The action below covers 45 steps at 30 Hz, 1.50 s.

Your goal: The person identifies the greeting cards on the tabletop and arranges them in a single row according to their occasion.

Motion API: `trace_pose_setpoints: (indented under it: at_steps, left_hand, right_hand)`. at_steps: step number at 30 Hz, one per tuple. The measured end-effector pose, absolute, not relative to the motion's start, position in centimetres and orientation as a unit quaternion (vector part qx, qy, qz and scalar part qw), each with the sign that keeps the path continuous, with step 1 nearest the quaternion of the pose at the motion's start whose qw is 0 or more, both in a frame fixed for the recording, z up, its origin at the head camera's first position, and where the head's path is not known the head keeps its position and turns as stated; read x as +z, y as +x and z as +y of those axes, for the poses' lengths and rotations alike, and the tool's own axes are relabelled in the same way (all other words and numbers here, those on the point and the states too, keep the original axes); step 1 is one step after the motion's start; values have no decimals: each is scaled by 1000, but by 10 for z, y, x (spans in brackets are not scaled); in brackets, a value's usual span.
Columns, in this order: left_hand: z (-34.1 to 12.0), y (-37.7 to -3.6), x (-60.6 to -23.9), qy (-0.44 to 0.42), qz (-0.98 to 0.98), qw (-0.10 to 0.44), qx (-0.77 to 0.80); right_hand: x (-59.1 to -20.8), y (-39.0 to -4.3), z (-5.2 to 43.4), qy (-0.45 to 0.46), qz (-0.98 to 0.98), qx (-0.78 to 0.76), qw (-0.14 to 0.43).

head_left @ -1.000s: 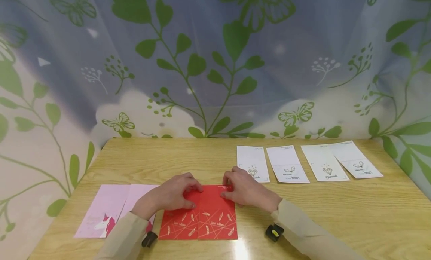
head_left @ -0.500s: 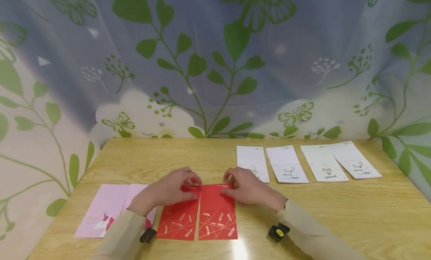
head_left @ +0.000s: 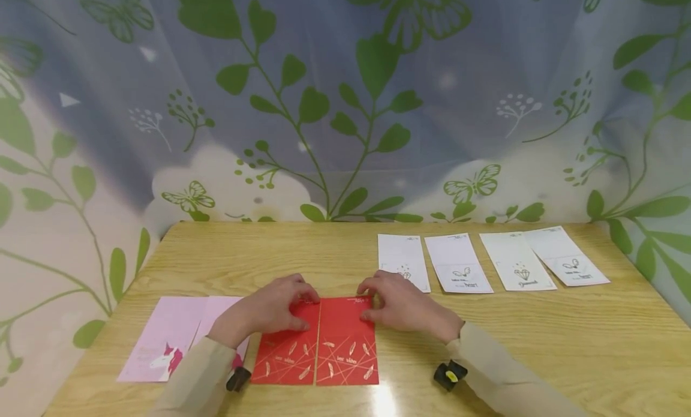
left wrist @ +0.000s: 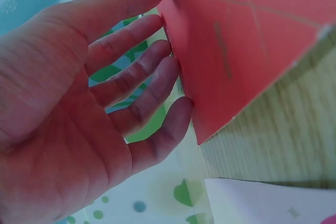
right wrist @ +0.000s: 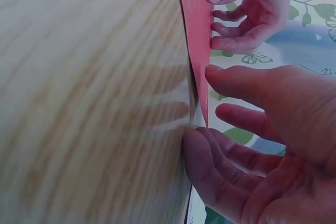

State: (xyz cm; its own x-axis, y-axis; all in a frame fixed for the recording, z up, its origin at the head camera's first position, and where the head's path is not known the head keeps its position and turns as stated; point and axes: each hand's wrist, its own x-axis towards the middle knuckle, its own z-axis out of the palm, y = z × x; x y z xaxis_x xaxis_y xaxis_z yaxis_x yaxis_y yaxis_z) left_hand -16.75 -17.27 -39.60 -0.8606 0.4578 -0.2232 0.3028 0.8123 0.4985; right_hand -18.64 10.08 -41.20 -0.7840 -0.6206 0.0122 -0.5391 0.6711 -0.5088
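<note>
two red cards [head_left: 315, 342] lie side by side near the front edge of the table [head_left: 540, 345], a little left of its middle, their long edges meeting in a straight seam. the left hand [head_left: 264, 312] rests on the far end of the left card [head_left: 283, 351], its fingertips [left wrist: 173, 51] lined up along that card's edge and the thumb curled under toward the palm; the fingers look lightly bent and pressing, and the pictures do not show a firm pinch. the right hand [head_left: 402, 306] sits at the far right corner of the right card [head_left: 348, 345], thumb [right wrist: 236, 82] and fingers [right wrist: 205, 156] closing on either side of the card's edge in the right wrist view, so it appears to pinch the card lightly. the two hands are near each other, apart, with the seam between them.

two pink cards [head_left: 173, 339] lie overlapped at the front left corner, just beside the left card and partly under the left sleeve [head_left: 194, 381]. four white cards [head_left: 488, 264] lie in a row toward the far right edge, the two rightmost overlapping; the nearest one is just behind the right hand. a leaf-and-butterfly curtain [head_left: 345, 99] hangs behind the table.
</note>
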Motion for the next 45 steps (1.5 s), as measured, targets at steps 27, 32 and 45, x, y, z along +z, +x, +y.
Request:
trace_pose_setpoints:
  at_steps: [27, 32, 45]
  left_hand:
    - [-172, -165, -395, 190, 941, 170, 223]
    - [-173, -165, -394, 193, 940, 170, 224]
    - [-161, -187, -391, 238, 928, 89, 273]
  right_hand:
    - [-415, -190, 102, -321, 913, -239, 78]
    - [-413, -189, 103, -317, 912, -245, 84]
    - [-400, -201, 133, -296, 911, -283, 45]
